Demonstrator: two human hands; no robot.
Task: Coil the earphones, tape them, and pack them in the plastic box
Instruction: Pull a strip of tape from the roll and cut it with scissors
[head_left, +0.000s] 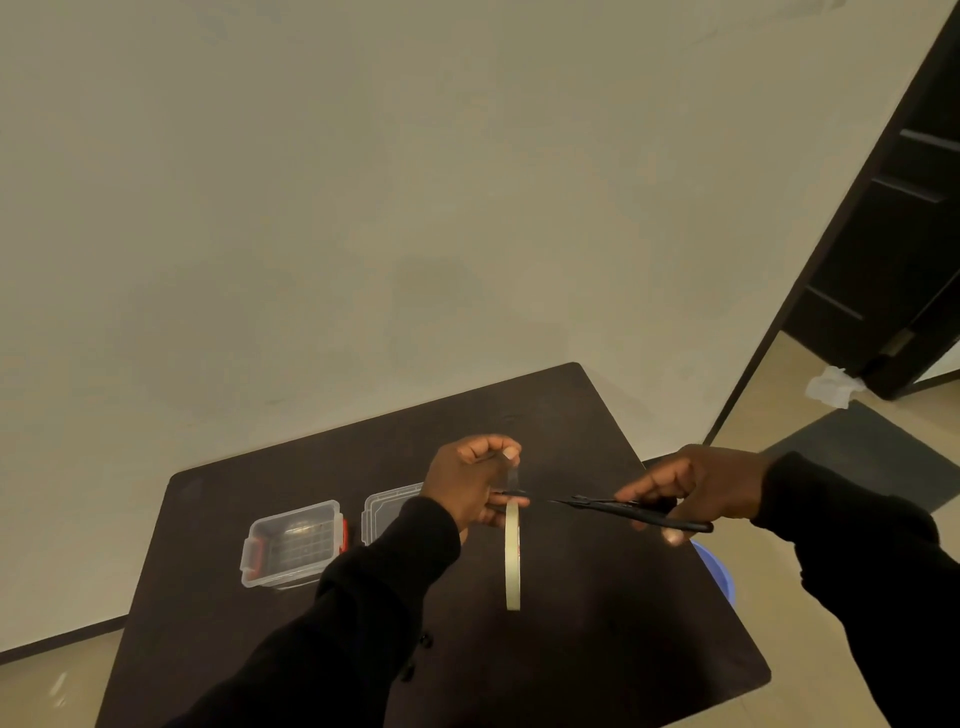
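- On my screen the dark table (597, 649) fills the lower middle of the view, with a pale wall behind it at 12 o'clock.
- The left hand (470, 488) is raised over the table centre. Its fingers are closed on a roll of tape (512, 556), which hangs down edge-on to the camera as a thin, cream-white ring.
- A short strip of clear tape (511, 475) goes up from the roll to the thumb and forefinger of the same hand, which pinch its top end. The strip is almost see-through and hard to follow.
- The right hand (701, 491) is at 3 o'clock from the left hand, apart from it. It is wrapped around the black handles of the scissors (631, 512).
- The scissors point toward 9 o'clock, and the tips are just beside the strip, near the top of the roll. I cannot tell if the blades touch the tape.
- The plastic box (293, 543) stands on the table at 9 o'clock from the left hand. It is clear, uncovered, with red clips on its two short sides.
- Its clear lid (389, 512) lies just beside it on the right, partly hidden by the left wrist.
- I cannot find the earphones in this view; something pale glints inside the box, but I cannot tell what it is.
- Both sleeves are black.
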